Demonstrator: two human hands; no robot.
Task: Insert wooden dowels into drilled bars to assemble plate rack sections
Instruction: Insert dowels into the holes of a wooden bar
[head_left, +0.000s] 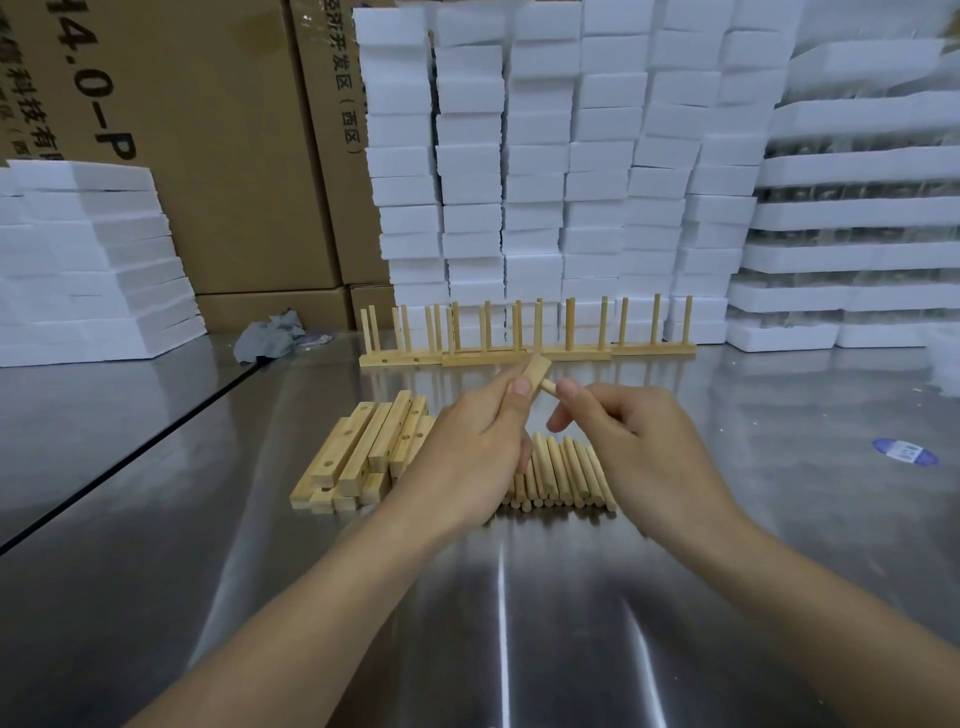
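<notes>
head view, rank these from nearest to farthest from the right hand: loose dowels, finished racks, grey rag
From the right hand:
1. loose dowels, just under it
2. finished racks, farther back
3. grey rag, far back left

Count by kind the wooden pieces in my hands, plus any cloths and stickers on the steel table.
drilled bar, gripped in the left hand: 1
dowel, pinched by the right hand, only one showing: 1
grey cloth, crumpled: 1
blue sticker: 1
Total: 4
</notes>
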